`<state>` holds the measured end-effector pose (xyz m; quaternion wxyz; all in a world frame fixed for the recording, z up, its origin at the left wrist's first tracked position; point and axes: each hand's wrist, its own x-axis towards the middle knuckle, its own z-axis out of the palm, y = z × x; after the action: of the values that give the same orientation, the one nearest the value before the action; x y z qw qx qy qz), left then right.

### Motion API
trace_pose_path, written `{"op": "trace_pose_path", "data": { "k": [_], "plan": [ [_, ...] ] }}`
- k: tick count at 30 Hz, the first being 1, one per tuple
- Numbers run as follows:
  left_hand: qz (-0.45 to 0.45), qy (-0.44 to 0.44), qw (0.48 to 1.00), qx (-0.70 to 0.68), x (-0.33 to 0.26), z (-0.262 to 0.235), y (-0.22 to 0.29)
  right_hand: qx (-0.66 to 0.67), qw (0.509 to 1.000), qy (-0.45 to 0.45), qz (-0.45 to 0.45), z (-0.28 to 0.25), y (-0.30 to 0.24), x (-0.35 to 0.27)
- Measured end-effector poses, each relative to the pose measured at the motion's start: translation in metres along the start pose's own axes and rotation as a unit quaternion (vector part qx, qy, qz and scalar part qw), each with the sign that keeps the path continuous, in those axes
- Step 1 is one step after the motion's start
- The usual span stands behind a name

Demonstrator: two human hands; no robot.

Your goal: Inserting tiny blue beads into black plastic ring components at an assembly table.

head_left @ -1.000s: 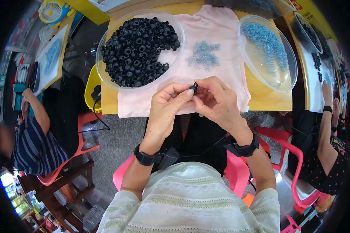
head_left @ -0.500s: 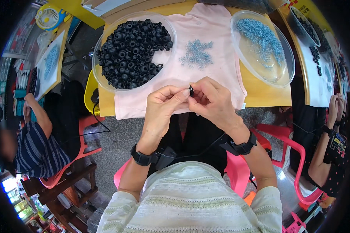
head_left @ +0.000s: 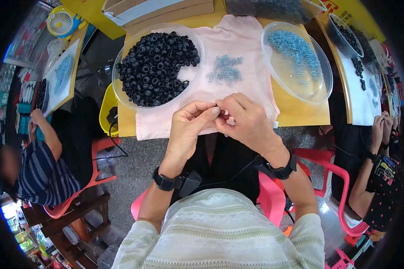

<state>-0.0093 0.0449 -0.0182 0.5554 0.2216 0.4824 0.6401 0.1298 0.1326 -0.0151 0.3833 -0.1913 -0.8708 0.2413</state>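
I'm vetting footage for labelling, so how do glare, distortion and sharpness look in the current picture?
Head view: straight edges bow toward the dark rim; head view: a bright patch at lower left is blown out; head view: the black pieces look fairly crisp, but the dark bit pinched between left hand and right hand is too covered to judge.

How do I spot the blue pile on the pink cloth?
Find the yellow table, then the pink cloth spread over its middle. The blue pile lies there between the clear left tray, holding black parts, and the clear right tray, holding blue bits. Unlike those contents, it sits directly on cloth.
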Motion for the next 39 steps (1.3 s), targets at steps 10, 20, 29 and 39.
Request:
{"op": "trace_pose_path", "data": {
  "k": [10, 20, 29, 39],
  "plan": [
    [0.036, -0.013, 0.999, -0.005, -0.003, -0.005, -0.002, -0.099, 0.993, -0.066, -0.008, -0.004, -0.011, -0.001],
    [0.012, -0.027, 0.998, 0.048, -0.009, -0.007, 0.009, -0.195, 0.973, -0.104, -0.062, -0.009, -0.016, 0.011],
    [-0.085, -0.110, 0.989, -0.043, -0.019, -0.006, 0.014, -0.166, 0.973, -0.118, -0.109, -0.025, -0.014, 0.021],
    [-0.045, -0.112, 0.991, 0.053, -0.033, -0.001, 0.007, -0.140, 0.977, -0.111, -0.117, -0.019, -0.010, 0.003]
  ]
}}
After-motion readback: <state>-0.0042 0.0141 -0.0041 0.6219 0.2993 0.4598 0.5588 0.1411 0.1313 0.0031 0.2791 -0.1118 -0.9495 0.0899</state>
